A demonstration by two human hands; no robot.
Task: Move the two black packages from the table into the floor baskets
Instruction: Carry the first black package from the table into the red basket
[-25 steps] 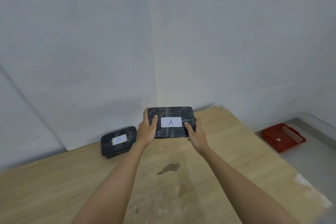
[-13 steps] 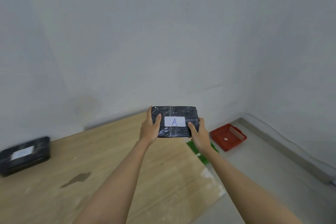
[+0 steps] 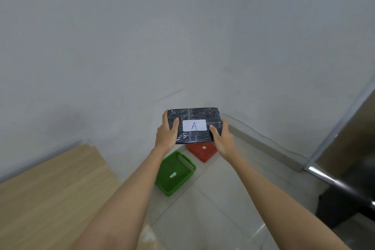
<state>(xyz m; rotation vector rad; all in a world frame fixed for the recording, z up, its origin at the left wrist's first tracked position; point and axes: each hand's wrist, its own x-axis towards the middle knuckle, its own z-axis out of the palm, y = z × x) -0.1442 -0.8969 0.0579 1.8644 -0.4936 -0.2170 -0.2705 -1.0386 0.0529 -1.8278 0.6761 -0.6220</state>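
I hold a black plastic-wrapped package (image 3: pixel 193 114) with a white label marked "A" in the air, out past the table's end. My left hand (image 3: pixel 166 134) grips its left end and my right hand (image 3: pixel 222 138) its right end. Below it on the floor stand a green basket (image 3: pixel 174 172) and, farther off by the wall, a red basket (image 3: pixel 202 151), partly hidden by the package. Each basket has a small white tag inside. The second black package is out of view.
The wooden table (image 3: pixel 50 184) fills the lower left, its end close to the green basket. Pale floor tiles (image 3: pixel 213 209) spread to the right. A raised grey ledge (image 3: pixel 269 152) runs along the wall, and a dark metal frame (image 3: pixel 345 184) stands at the far right.
My view has swung right, away from the table. The package has travelled with both hands from above the table to above the floor baskets. The other package has left the view.
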